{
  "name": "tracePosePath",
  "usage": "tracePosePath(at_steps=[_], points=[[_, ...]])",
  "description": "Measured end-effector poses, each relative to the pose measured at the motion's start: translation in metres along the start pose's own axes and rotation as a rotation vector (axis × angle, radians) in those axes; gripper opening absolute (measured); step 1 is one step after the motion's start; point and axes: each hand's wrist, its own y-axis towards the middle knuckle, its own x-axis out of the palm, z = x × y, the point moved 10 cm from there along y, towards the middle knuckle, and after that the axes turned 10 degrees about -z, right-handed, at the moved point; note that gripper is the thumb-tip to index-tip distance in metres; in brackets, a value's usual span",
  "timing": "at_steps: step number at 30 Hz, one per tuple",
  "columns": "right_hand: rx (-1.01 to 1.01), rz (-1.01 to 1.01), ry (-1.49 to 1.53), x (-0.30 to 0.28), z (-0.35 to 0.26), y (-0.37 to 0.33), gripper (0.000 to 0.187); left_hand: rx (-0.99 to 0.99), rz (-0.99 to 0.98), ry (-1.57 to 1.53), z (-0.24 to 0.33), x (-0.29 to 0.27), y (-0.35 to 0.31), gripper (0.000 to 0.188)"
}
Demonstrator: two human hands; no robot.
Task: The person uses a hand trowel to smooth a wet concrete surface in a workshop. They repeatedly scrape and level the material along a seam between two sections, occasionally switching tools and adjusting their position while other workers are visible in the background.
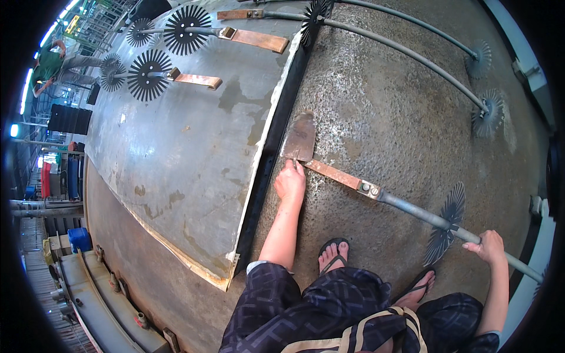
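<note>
My left hand [291,181] is closed at the base of a flat, worn trowel [301,136], whose tapering blade points away from me over the rough wet floor; its handle is hidden in my fingers. The blade's near corner meets or overlaps the end of a copper strip [332,173]. That strip is bolted to a long grey metal rod [412,213]. Farther along, my right hand [487,246] wraps round the rod, just beyond a dark slotted disc [445,223] mounted on it. The rod slants from the middle down to the right.
A grey sheet-topped platform [176,147] with a raised pale edge stands left. On it lie more rods with slotted discs [150,75] and copper strips [259,40]. Two rods [406,52] span from platform to floor at the back. A person [50,65] is far left; a metal tank [112,300] sits lower left.
</note>
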Motion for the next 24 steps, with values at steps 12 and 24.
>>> tracePosePath(at_steps=[12, 24], points=[[-0.004, -0.057, 0.037, 0.004, 0.002, 0.002, 0.081, -0.029, -0.005, -0.049, 0.002, 0.003, 0.001, 0.031], [0.009, -0.072, 0.029, 0.007, 0.007, 0.003, 0.081, -0.011, 0.009, -0.057, 0.001, 0.006, 0.005, 0.031]])
